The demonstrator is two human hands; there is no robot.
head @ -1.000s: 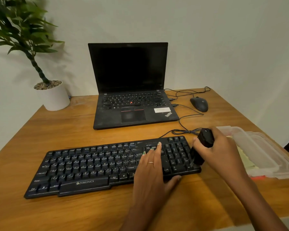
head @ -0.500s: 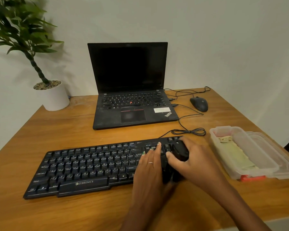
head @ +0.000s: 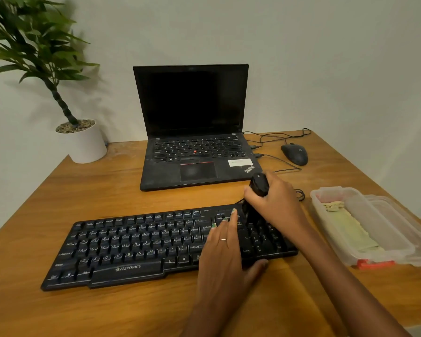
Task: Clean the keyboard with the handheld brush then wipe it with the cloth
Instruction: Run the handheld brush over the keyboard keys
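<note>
Counter [head: 102,205] of orange-brown wood carries everything in view. Laptop [head: 195,142], black and open with a dark screen, stands beyond both hands; its palm rest reads "ThinkPad" beside a white sticker whose writing is too small to read. Keyboard [head: 141,242], black and marked "ZEBRONICS" on its front edge, lies under both hands with its long axis running left to right, the right end slightly farther away. Potted plant [head: 83,139] in a white pot stands far to the left of the left hand. Clear plastic container [head: 350,229] with an orange clip sits just right of the right hand; the cloth [head: 345,229], pale green, lies folded inside it. Left hand [head: 225,246] lies flat on the keyboard's right part, fingers straight and pressing the keys, a ring on one finger, thumb at the front edge. Right hand [head: 270,200] grips the handheld brush [head: 259,184], black, fingers curled round it; the handle points up and away, the lower end meets the keyboard's far right corner. Mouse [head: 294,153], black and wired, rests beyond the right hand.
</note>
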